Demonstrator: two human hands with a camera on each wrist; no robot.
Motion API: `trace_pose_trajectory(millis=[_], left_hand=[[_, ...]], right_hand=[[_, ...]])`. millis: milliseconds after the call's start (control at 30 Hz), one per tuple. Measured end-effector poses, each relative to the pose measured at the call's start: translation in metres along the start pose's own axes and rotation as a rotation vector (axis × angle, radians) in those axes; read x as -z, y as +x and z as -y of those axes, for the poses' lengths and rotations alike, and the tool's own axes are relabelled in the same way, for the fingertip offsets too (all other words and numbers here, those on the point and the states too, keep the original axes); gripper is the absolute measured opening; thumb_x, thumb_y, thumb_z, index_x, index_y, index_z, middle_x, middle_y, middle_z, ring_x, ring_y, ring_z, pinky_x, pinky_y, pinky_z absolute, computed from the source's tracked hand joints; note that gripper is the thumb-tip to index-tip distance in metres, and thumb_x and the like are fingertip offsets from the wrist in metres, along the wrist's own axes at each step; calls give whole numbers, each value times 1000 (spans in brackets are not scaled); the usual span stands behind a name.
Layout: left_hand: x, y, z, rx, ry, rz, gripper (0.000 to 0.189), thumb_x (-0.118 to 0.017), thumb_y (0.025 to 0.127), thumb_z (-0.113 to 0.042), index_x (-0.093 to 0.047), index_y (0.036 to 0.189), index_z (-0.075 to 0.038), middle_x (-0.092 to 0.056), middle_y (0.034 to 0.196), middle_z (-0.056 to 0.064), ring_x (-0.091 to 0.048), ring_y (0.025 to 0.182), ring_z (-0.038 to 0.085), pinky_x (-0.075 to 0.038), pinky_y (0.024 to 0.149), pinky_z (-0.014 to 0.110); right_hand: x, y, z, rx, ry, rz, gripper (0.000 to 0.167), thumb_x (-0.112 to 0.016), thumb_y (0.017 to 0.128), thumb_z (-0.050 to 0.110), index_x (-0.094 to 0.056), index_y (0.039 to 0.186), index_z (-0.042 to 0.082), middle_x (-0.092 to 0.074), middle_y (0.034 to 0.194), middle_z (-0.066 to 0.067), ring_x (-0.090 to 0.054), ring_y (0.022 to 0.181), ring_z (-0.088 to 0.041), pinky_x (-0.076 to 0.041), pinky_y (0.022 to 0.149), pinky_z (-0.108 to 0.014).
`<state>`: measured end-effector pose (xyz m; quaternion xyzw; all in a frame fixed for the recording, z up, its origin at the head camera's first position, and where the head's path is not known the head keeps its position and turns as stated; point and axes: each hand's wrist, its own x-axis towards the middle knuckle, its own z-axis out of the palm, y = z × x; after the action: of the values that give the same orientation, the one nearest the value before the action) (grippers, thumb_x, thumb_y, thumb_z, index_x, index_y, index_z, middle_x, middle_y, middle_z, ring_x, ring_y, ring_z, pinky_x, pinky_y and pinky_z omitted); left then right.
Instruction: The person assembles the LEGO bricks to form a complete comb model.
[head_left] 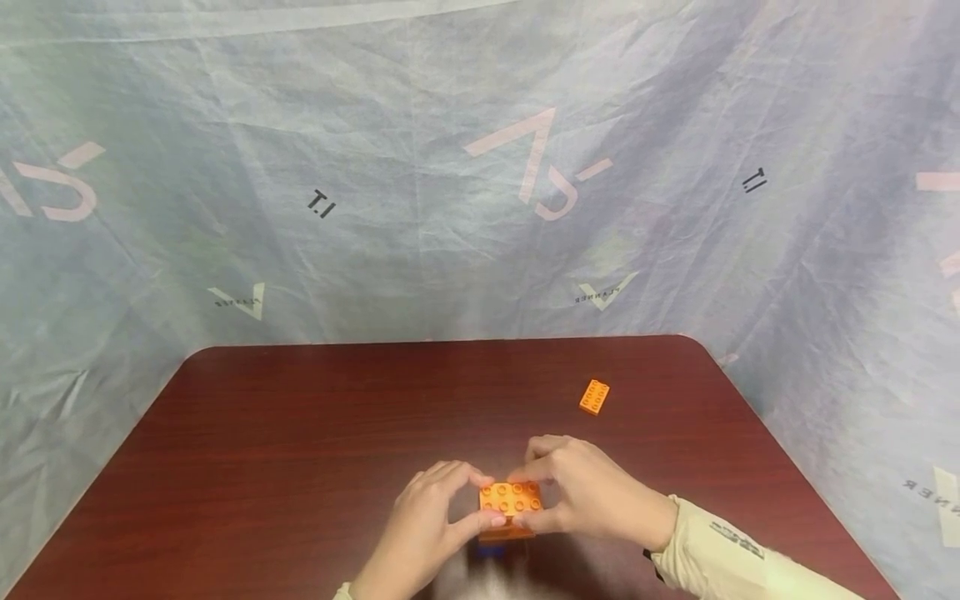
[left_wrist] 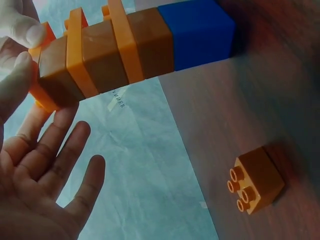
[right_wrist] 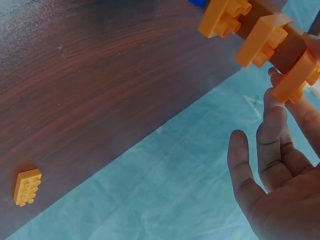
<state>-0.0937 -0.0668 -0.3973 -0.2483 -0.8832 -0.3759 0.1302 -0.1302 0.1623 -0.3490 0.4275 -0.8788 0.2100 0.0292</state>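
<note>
Both hands pinch the top orange building brick (head_left: 510,498), a flat studded one, on an upright stack. My left hand (head_left: 422,518) holds its left end between thumb and forefinger, the other fingers spread away in the left wrist view. From the right, my right hand (head_left: 592,493) pinches the same brick with thumb and fingertips. Below it, brownish-orange square bricks (left_wrist: 102,55) alternate with wider flat orange ones (left_wrist: 82,52), down to a blue brick (left_wrist: 202,35) at the base. The hands hide part of the stack in the head view.
A flat orange brick (head_left: 595,397) lies farther back on the right of the dark red table (head_left: 315,425). In the left wrist view, a loose square brownish-orange brick (left_wrist: 259,180) sits on the table. Printed grey cloth (head_left: 420,250) hangs around the table.
</note>
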Motion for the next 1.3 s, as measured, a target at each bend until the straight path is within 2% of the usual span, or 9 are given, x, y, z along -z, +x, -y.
trace_pose_trajectory(millis=[133, 267, 367, 533, 733, 867, 967, 1100, 1300], left_hand=[[-1, -2, 2, 8, 28, 35, 32, -74, 89, -48, -68, 107, -22, -68, 105, -16, -65, 102, 12, -55, 85, 47], [-7, -5, 7, 49, -43, 101, 41, -69, 93, -53, -65, 117, -21, -66, 110, -14, -64, 105, 17, -56, 84, 48], [-14, -10, 14, 98, -102, 190, 50, -73, 90, -53, -63, 123, -17, -64, 116, -8, -63, 108, 20, -55, 87, 47], [-28, -20, 27, 151, -87, 315, 56, -81, 85, -43, -60, 125, -9, -64, 116, 2, -63, 107, 26, -56, 87, 49], [-44, -25, 32, 184, -1, 306, 55, -84, 84, -34, -61, 124, -4, -66, 121, 11, -64, 112, 35, -54, 91, 54], [-49, -26, 34, 147, 60, 265, 47, -85, 83, -29, -63, 117, -6, -66, 112, 6, -66, 105, 29, -57, 87, 48], [-48, -27, 35, 136, 61, 247, 41, -85, 83, -26, -63, 112, -9, -65, 107, 1, -67, 100, 24, -57, 83, 43], [-46, -24, 34, 163, 36, 276, 40, -86, 82, -25, -64, 111, -8, -64, 106, 1, -67, 99, 23, -57, 83, 43], [-37, -19, 34, 231, -15, 351, 49, -86, 80, -23, -64, 121, -6, -66, 117, 7, -64, 110, 31, -54, 92, 52]], right_hand=[[-3, -1, 1, -4, -11, -18, 31, -85, 75, 28, -80, 103, 16, -51, 83, 16, -45, 67, 0, -40, 59, -15], [-7, -3, 2, 6, -22, -57, 31, -83, 75, 29, -79, 102, 16, -53, 84, 15, -44, 65, 2, -40, 58, -13], [-8, -5, 3, 11, -48, -73, 30, -83, 76, 31, -78, 102, 16, -53, 86, 15, -44, 66, 2, -41, 60, -14], [-9, -7, 3, 4, -74, -69, 30, -82, 79, 33, -78, 103, 17, -52, 88, 15, -48, 68, -1, -42, 64, -18], [-9, -8, 3, -5, -53, -56, 28, -81, 81, 34, -76, 104, 18, -49, 87, 16, -46, 70, -1, -43, 65, -19], [-10, -9, 3, -13, -28, -58, 28, -82, 82, 32, -75, 104, 18, -49, 88, 16, -49, 71, -2, -43, 66, -18], [-11, -10, 2, -21, -3, -61, 28, -82, 82, 32, -75, 105, 17, -48, 88, 17, -50, 72, -2, -44, 67, -18], [-12, -11, 0, -27, 31, -61, 29, -83, 82, 31, -76, 107, 17, -49, 89, 17, -49, 73, 1, -44, 66, -16], [-12, -11, -1, -31, 62, -66, 28, -83, 81, 29, -76, 106, 17, -49, 89, 17, -48, 72, 3, -44, 64, -14]])
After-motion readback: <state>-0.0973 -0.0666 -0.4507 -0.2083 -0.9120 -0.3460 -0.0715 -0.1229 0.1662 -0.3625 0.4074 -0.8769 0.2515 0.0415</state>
